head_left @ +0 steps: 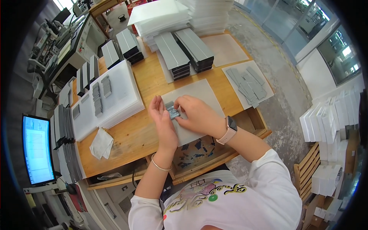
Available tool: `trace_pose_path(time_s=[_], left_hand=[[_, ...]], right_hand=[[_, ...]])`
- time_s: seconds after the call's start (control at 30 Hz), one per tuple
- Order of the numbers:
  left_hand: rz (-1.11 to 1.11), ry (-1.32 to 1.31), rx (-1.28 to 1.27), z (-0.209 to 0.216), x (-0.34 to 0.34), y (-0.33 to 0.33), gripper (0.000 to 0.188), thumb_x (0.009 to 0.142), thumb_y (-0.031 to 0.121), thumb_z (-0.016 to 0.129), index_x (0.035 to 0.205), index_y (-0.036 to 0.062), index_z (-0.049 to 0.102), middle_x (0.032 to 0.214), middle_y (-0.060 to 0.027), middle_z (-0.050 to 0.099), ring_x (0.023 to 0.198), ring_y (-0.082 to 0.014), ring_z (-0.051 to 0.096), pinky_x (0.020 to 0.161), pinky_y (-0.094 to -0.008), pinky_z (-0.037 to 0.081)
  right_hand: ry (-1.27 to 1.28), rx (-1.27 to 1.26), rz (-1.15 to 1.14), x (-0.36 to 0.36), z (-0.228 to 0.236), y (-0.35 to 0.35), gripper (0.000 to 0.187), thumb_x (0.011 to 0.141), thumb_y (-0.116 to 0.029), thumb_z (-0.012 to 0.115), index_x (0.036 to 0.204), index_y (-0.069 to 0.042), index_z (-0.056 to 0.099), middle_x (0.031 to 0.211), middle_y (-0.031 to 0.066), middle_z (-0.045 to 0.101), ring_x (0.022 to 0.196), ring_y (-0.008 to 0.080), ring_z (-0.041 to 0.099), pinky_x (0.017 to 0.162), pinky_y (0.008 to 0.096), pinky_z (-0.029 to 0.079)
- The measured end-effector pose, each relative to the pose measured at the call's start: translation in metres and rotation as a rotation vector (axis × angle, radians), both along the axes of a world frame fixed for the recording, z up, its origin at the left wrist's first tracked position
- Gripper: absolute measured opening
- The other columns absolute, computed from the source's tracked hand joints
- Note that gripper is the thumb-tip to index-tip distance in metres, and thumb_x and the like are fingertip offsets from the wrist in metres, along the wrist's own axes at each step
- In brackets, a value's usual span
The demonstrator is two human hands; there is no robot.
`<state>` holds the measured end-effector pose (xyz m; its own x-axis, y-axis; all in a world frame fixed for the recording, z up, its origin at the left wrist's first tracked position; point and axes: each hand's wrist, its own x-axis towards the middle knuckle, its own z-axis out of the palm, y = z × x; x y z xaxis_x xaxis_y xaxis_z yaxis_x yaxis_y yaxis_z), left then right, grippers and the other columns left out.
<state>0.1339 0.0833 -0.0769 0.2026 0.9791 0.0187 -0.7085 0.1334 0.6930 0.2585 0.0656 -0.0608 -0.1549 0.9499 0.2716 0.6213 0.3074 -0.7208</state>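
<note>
Over a white sheet (193, 90) on the wooden table, a small bundle of shiny grey rectangular pieces (173, 111) sits between my two hands. My left hand (164, 124) supports its left side, the thumb against it and the other fingers pointing up together. From the right, my right hand (199, 115) grips the bundle between thumb and bent fingers. How many pieces are in it, I cannot tell. Grey flat strips (247, 85) lie loosely piled on another white sheet to the right. Rows of small grey pieces (97, 100) rest on a stack of translucent white sheets (126, 86) at the left.
Stacks of long grey panels (172, 51) stand at the back, before white foam sheets (159, 17). An open drawer (214, 153) below my hands holds dark blue scraps. A crumpled white cloth (102, 143) lies at the left, near a lit monitor (37, 149). White boxes (326, 122) stand right.
</note>
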Motion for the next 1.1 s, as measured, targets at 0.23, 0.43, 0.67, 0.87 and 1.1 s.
trace_pose_path(time_s=[0.23,0.43,0.67,0.87,1.1], left_hand=[[0.105,0.264,0.192,-0.009,0.007,0.006,0.05,0.085,0.019,0.043,0.127,0.0011,0.022,0.128,-0.0175,0.025,0.128,-0.027,0.018,0.108,-0.0363,0.01],[0.134,0.213,0.179,-0.012,0.01,0.012,0.049,0.084,0.019,0.043,0.126,0.0015,0.024,0.128,-0.0177,0.027,0.127,-0.0302,0.02,0.108,-0.037,0.011],[0.15,0.163,0.177,-0.015,0.008,0.012,0.047,0.085,0.014,0.041,0.126,-0.0017,0.023,0.127,-0.0166,0.028,0.125,-0.0258,0.023,0.107,-0.0364,0.014],[0.133,0.13,0.196,-0.013,0.005,0.011,0.048,0.085,0.015,0.043,0.126,-0.0009,0.023,0.127,-0.0164,0.027,0.126,-0.0243,0.022,0.107,-0.0354,0.014],[0.094,0.434,0.395,0.01,-0.008,-0.027,0.047,0.077,0.005,0.044,0.122,-0.0018,0.03,0.126,-0.0156,0.032,0.124,-0.0249,0.026,0.105,-0.0358,0.016]], right_hand=[[0.037,-0.008,-0.009,0.004,-0.001,0.002,0.021,0.069,-0.008,0.062,0.084,-0.002,0.049,0.079,0.0139,0.053,0.075,0.0303,0.053,0.066,0.0366,0.044],[0.058,0.003,-0.04,0.004,-0.004,0.003,0.018,0.07,-0.007,0.062,0.082,-0.002,0.05,0.079,0.0138,0.053,0.075,0.0303,0.054,0.067,0.0366,0.045],[0.022,0.141,-0.053,0.003,-0.007,0.001,0.017,0.069,-0.007,0.063,0.079,-0.001,0.051,0.075,0.0134,0.054,0.071,0.0292,0.054,0.063,0.0357,0.045],[-0.012,0.229,-0.098,0.012,0.005,-0.008,0.018,0.07,-0.01,0.062,0.083,-0.002,0.053,0.074,0.013,0.055,0.074,0.0286,0.055,0.066,0.0365,0.044],[-0.2,0.196,-0.726,0.115,0.016,-0.052,0.025,0.069,-0.02,0.064,0.086,-0.001,0.06,0.08,0.012,0.057,0.078,0.0267,0.056,0.069,0.0337,0.046]])
